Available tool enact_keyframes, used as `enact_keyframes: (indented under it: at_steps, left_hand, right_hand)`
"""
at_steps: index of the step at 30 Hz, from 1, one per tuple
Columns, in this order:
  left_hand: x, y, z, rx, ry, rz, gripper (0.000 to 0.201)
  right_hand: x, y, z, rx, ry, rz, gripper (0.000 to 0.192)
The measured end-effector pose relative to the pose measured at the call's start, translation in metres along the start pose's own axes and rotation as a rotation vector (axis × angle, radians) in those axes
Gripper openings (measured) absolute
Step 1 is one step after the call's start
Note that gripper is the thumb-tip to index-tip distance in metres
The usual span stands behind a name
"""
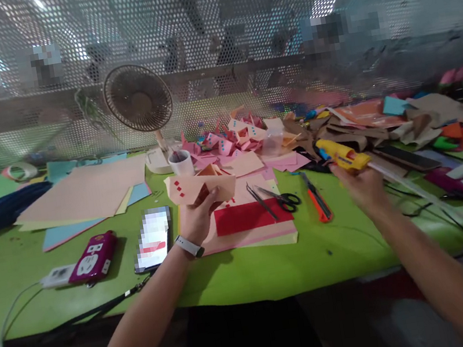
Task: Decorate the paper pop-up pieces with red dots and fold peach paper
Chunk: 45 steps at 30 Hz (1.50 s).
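My left hand (pixel 200 216) is closed around a folded peach paper piece (pixel 184 190) with small red squares on its side, held above the paper stack. In my right hand (pixel 363 185) is a yellow glue gun (pixel 343 154), its blue-tipped nozzle pointing left and a pale stick or cord trailing behind it. Between the hands, a red paper strip (pixel 239 219) lies on peach sheets. Tweezers (pixel 261 201) and black-handled scissors (pixel 290 202) rest on these sheets. To their right lies an orange-and-black utility knife (pixel 318 198).
A phone (pixel 153 239) and a purple power bank (pixel 93 257) lie at left. Behind stand a fan (pixel 138 98) and a white cup (pixel 181 162). Pink folded paper pieces (pixel 227 145) pile at the back; brown scraps (pixel 357 133) spread right. A perforated metal screen (pixel 212 53) rises behind.
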State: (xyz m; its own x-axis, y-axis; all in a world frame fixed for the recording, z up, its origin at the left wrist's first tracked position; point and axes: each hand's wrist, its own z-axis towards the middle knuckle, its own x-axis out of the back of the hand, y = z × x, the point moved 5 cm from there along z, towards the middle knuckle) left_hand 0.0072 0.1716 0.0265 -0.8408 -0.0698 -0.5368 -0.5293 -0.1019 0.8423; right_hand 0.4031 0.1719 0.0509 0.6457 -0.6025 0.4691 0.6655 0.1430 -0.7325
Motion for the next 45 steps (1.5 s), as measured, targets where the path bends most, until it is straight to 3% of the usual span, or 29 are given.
enact_keyframes:
  at_steps: [2,5,8,11,16,26,33,45]
  left_hand:
    - [0.001,-0.003,0.000,0.002,0.005,-0.006,0.041]
    - [0.003,-0.005,0.001,0.013,0.009,-0.014,0.040]
    - [0.003,-0.006,0.001,0.028,0.010,-0.010,0.039]
    - [0.001,-0.007,0.000,0.038,-0.002,-0.003,0.039]
    - [-0.003,-0.009,-0.002,0.051,-0.024,-0.006,0.038]
    - [-0.006,-0.007,-0.006,0.046,-0.009,0.020,0.035]
    - [-0.006,-0.009,-0.007,0.045,0.000,0.018,0.036]
    - [-0.004,-0.014,-0.007,0.043,-0.003,0.012,0.037]
  right_hand:
    - [-0.030,-0.032,-0.009,-0.036,-0.128,0.333,0.031]
    - [-0.071,-0.083,-0.029,-0.032,-0.353,0.595,0.029]
    - [-0.096,-0.119,-0.050,0.009,-0.488,0.624,0.025]
    - [-0.109,-0.137,-0.067,0.059,-0.564,0.646,0.026]
    - [-0.112,-0.139,-0.082,0.200,-0.635,0.564,0.021]
    - [-0.105,-0.139,-0.087,0.323,-0.563,0.471,0.011]
    - [-0.104,-0.139,-0.087,0.321,-0.501,0.403,0.011]
    - [-0.111,-0.127,-0.091,0.354,-0.574,0.407,0.014]
